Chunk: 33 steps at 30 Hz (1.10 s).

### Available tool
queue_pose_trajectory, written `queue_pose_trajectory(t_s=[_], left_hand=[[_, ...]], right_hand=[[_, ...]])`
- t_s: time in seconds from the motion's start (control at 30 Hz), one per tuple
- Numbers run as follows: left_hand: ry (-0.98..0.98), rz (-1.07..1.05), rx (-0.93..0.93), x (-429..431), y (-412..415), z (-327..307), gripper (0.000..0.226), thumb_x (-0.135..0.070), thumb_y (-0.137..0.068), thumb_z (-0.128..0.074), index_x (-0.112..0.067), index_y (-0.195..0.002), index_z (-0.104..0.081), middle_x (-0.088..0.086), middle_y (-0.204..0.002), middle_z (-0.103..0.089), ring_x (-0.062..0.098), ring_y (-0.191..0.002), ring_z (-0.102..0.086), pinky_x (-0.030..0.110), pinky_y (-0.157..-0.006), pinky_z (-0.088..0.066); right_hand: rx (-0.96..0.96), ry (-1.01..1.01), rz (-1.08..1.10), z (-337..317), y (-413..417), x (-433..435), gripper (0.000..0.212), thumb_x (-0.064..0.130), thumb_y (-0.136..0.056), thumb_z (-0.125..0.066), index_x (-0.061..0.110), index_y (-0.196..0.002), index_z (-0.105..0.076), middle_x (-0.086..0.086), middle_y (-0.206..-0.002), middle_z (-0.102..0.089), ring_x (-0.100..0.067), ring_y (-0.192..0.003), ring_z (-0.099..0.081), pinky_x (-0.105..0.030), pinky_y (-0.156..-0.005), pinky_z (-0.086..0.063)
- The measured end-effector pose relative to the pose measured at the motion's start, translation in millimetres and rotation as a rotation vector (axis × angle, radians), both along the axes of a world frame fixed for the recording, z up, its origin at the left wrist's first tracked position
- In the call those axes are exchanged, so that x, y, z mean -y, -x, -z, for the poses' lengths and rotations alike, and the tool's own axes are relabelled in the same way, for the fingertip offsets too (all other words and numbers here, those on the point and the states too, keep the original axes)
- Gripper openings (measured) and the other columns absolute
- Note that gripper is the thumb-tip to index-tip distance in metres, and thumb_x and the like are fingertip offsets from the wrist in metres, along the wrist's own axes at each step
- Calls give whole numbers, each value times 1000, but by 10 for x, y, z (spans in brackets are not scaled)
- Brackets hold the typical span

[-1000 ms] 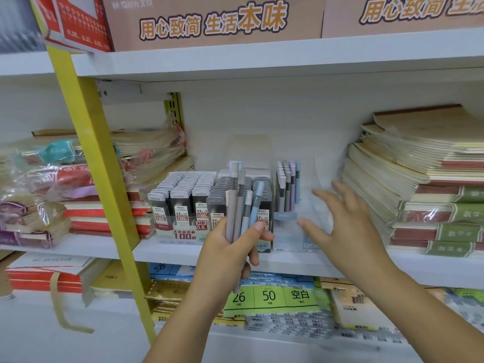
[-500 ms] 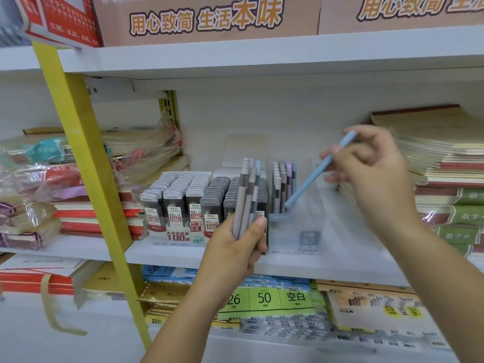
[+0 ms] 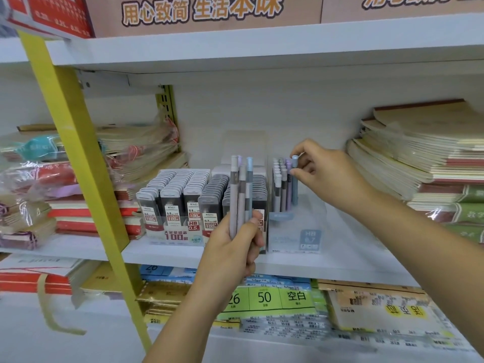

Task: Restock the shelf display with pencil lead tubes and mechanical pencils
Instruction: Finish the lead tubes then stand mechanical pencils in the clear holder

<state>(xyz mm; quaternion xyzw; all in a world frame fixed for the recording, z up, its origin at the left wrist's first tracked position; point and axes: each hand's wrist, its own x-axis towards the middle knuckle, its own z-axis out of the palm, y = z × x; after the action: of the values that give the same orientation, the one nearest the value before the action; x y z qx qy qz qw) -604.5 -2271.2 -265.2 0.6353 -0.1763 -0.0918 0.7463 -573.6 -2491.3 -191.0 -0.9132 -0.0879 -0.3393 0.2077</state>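
Blue plastic pencil (image 3: 295,189), pinched at the cap by right hand (image 3: 324,176), tip-down in clear holder (image 3: 296,231), just beside the row (image 3: 281,179) standing there. Looks light, stiff, a bit slick; probably best held high near the cap and lowered straight. Left hand (image 3: 233,247) clamped round spare pencils (image 3: 241,197), upright, in front of lead tubes (image 3: 183,195). Hands apart. Notebooks (image 3: 419,163) stacked near on the right; holder wall and row crowding the slot.
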Motion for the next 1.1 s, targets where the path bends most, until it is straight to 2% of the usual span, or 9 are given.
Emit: queue_pose_trajectory(t_s=[0.13,0.27,0.43,0.6,0.7,0.8,0.9,1.03,1.1], left_hand=[[2,15,16,5,-6,11,15,-26,-102,-53,-16,-108,-63,-5,-63,-58,6,-41,-37,19,-35,-29],[-25,21,43,-10,4,1,17,-27,-103,-52,-13,-104,-61,-9,-56,-57,5,-39,-37,18,-35,-30],[-53,17,58,-16,-3,-13,26,-32,-103,-52,-7,-96,-59,-10,-52,-54,6,-39,-37,19,-34,-31],[-50,5,60,-20,-23,6,31,-37,-100,-55,-16,-79,-65,2,-56,-47,10,-40,-36,21,-35,-31],[-65,16,67,-31,-46,32,34,-41,-99,-56,-24,-73,-69,3,-57,-50,12,-41,-38,23,-35,-32],[-71,36,63,-41,-47,38,34,-52,-92,-61,-22,-80,-72,3,-63,-61,13,-44,-46,24,-38,-35],[43,80,23,-41,-39,26,43,-54,-78,-69,-18,-101,-72,7,-88,-76,11,-52,-57,24,-44,-43],[94,121,1,-63,-21,12,56,-51,-71,-73,-14,-114,-69,9,-96,-78,10,-57,-62,22,-46,-46],[105,122,-5,-73,-16,13,57,-52,-69,-76,-15,-111,-71,9,-97,-78,9,-57,-60,21,-46,-45]], right_hand=[[2,-32,1,8,-34,13,29,18,-87,-69,31,-96,-45,14,-78,-61,-2,-71,-60,-3,-61,-39],[44,-27,4,12,-54,18,33,18,-89,-68,32,-100,-40,9,-79,-60,0,-69,-58,-4,-61,-39],[18,15,-3,66,-91,16,28,17,-91,-66,29,-101,-42,4,-82,-62,-16,-73,-61,-28,-66,-49],[-11,-10,10,72,-83,29,30,17,-89,-68,29,-95,-41,6,-80,-61,-13,-72,-61,-21,-63,-45],[13,105,64,25,-80,19,19,16,-88,-69,17,-94,-51,-2,-91,-62,-20,-79,-60,-31,-68,-46],[117,247,146,-27,-64,-12,17,18,-84,-73,11,-95,-63,-7,-101,-55,-21,-87,-53,-28,-72,-38],[120,254,229,-37,-40,-15,18,23,-82,-76,11,-93,-69,-10,-103,-54,-26,-92,-53,-28,-78,-32],[-21,246,297,-31,-18,12,23,27,-88,-68,14,-108,-70,-9,-111,-54,-26,-104,-52,-27,-78,-32],[26,216,287,-27,55,-27,25,26,-92,-63,16,-114,-69,-6,-109,-54,-23,-105,-50,-28,-82,-35]])
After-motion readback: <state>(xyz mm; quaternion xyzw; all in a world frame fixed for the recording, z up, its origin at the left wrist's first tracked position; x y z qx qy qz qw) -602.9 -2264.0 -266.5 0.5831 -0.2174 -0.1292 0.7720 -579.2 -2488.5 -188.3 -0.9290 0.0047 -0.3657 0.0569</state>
